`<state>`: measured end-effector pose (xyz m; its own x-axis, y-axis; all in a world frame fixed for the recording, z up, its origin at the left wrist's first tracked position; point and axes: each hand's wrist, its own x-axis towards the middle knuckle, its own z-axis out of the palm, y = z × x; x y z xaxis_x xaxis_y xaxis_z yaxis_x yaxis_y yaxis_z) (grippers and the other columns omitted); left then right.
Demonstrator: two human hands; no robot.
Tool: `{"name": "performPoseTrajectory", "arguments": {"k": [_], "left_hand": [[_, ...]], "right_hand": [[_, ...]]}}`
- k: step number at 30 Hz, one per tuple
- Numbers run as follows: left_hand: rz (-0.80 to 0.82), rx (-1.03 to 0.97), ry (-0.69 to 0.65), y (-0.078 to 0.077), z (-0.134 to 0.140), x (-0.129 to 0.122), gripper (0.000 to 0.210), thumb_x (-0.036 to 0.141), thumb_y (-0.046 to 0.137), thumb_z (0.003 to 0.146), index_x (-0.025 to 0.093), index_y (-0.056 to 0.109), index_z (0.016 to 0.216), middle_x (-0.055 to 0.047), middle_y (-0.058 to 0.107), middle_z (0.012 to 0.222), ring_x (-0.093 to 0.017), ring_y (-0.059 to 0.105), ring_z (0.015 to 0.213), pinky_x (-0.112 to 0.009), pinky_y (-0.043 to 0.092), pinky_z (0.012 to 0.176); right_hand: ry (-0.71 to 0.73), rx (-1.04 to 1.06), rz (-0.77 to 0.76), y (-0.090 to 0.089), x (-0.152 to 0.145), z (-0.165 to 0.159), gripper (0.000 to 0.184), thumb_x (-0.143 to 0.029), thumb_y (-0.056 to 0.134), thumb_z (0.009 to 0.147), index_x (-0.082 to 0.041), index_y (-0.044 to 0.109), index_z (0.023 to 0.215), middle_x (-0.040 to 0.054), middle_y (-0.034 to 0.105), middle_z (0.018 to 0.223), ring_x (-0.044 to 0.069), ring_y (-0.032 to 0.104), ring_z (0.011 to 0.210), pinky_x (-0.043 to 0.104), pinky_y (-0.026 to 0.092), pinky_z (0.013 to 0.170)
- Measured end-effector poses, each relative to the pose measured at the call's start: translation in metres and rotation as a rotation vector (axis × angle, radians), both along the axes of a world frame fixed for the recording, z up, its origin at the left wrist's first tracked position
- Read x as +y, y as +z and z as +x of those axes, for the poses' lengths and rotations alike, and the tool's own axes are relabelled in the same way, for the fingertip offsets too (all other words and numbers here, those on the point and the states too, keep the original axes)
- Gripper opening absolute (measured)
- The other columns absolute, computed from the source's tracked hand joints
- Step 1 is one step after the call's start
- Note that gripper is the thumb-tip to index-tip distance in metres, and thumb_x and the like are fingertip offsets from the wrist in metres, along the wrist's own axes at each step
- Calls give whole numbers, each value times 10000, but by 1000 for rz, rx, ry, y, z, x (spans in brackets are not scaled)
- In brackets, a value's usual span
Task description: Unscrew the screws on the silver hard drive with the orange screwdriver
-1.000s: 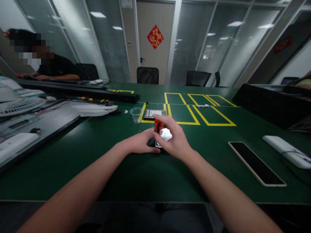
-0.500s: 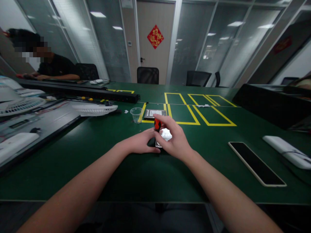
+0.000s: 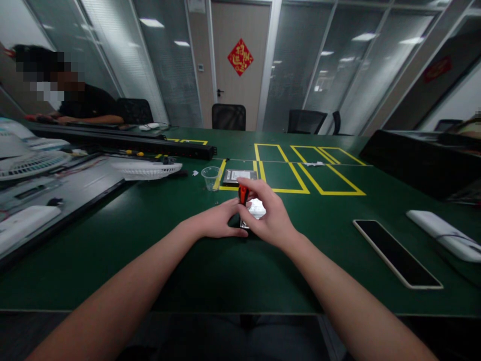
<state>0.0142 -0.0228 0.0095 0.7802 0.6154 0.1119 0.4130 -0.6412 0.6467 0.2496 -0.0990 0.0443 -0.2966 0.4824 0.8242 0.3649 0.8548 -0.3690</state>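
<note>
A hard drive (image 3: 257, 208) with a shiny metal surface lies on the green table in front of me, partly covered by both hands. My left hand (image 3: 222, 219) grips its left side, thumb along the near edge. Its other fingers are partly hidden. My right hand (image 3: 268, 213) is closed around the red-and-black handle of a screwdriver (image 3: 243, 194), held upright over the left part of the drive. The screwdriver's tip is hidden behind the fingers. Just beyond the hands lies another hard drive (image 3: 239, 175) with a white label, inside a yellow tape outline.
A clear plastic cup (image 3: 211, 179) stands left of the farther drive. A phone (image 3: 397, 254) and a white device (image 3: 445, 234) lie on the right. White fan parts (image 3: 146, 169) and a long black bar (image 3: 188, 149) occupy the left. A person (image 3: 90, 103) sits at the far left.
The screwdriver handle has turned a little in my right hand, showing a different part of its red-and-black pattern. My left hand and the drive look unmoved.
</note>
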Motion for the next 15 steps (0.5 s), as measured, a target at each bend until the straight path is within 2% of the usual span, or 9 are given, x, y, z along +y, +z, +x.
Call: {"name": "performPoseTrajectory", "arguments": {"k": [5,11,15], "left_hand": [[8,6,5,-2,-1,1,839,690,1049,987,302,792,1685,-175,791,1756,-485,764,1622,-709,589,1448],[-22,26,20,0,0,0,884,693,1048,987,293,770,1725,-186,780,1786,-505,749,1666,-736,553,1491],[-9,18,8,2,0,-1,835,669,1050,990,285,798,1687,-181,802,1752,-499,760,1640,-729,558,1484]], "right_hand": [[-17,-10,2,0,1,1,591,-206,733,1194,-368,717,1762,98,873,1452,300,821,1182,522,784,1048],[25,8,-2,-1,-2,-1,664,-152,686,1177,-353,672,1809,120,860,1585,307,856,1308,537,771,1163],[38,23,17,0,-1,0,646,-151,712,1182,-363,687,1792,104,855,1474,286,841,1213,493,777,1078]]}}
